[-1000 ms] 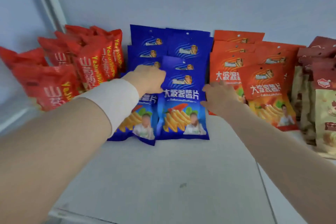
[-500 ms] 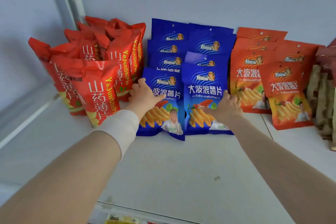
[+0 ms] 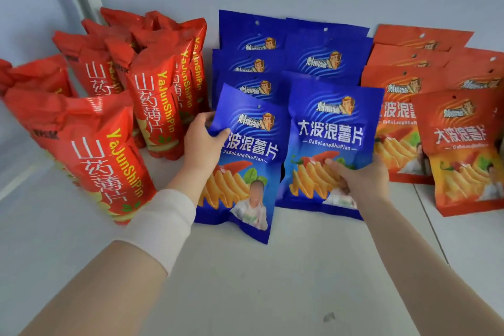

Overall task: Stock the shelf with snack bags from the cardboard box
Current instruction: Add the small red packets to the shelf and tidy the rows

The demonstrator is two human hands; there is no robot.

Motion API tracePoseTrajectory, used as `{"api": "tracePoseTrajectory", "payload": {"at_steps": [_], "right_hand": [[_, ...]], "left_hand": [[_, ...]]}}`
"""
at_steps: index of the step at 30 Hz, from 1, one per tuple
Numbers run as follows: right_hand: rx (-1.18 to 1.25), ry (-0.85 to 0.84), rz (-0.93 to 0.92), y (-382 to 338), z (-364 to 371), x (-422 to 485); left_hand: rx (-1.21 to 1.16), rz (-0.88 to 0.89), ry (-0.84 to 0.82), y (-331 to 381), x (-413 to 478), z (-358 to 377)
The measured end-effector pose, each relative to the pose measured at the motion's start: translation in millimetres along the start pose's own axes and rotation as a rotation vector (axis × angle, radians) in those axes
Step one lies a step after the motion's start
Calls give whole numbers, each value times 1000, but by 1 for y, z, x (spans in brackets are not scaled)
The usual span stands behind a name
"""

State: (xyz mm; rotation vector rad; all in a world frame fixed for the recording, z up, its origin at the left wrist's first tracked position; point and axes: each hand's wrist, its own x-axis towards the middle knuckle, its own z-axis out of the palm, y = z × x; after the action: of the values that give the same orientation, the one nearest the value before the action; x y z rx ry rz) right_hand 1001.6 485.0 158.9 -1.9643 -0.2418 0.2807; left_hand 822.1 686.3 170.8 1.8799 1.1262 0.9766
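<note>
Standing at the front of the blue rows, the left blue bag (image 3: 245, 161) is pinched at its left edge by the left hand (image 3: 203, 142), and the right blue bag (image 3: 330, 144) is gripped near its lower right corner by the right hand (image 3: 362, 180). Both look light, puffy and slick, so the flat edge seams are probably the surest hold. Red bags (image 3: 109, 158) stand to the left and orange bags (image 3: 463, 150) to the right on the white shelf (image 3: 245, 281).

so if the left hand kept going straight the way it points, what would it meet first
The left hand pinches the front left blue bag; pushed straight on, it would probably meet the blue bags stacked behind next, though depth is unclear.
</note>
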Motion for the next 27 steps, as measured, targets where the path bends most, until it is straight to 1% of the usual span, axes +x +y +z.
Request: {"api": "tracePoseTrajectory", "payload": {"at_steps": [2, 5, 8, 11, 13, 19, 23, 27], "right_hand": [[27, -46, 11, -4, 3, 6], [26, -97, 22, -5, 4, 8], [32, -118, 2, -5, 4, 10], [38, -105, 5, -4, 6, 10], [48, -101, -5, -2, 4, 10], [169, -98, -17, 0, -2, 2], [273, -34, -104, -7, -1, 6], [257, 16, -199, -22, 8, 20]], "left_hand": [[53, -1, -12, 0, 9, 5], [79, -55, -59, -3, 22, 12], [165, -23, -71, -4, 32, 15], [130, -49, -106, -4, 36, 17], [100, -51, -91, -4, 36, 16], [-117, 17, 15, 4, 28, 10], [-306, 83, 96, 18, 34, 10], [-463, 146, 169, 30, 52, 21]]}}
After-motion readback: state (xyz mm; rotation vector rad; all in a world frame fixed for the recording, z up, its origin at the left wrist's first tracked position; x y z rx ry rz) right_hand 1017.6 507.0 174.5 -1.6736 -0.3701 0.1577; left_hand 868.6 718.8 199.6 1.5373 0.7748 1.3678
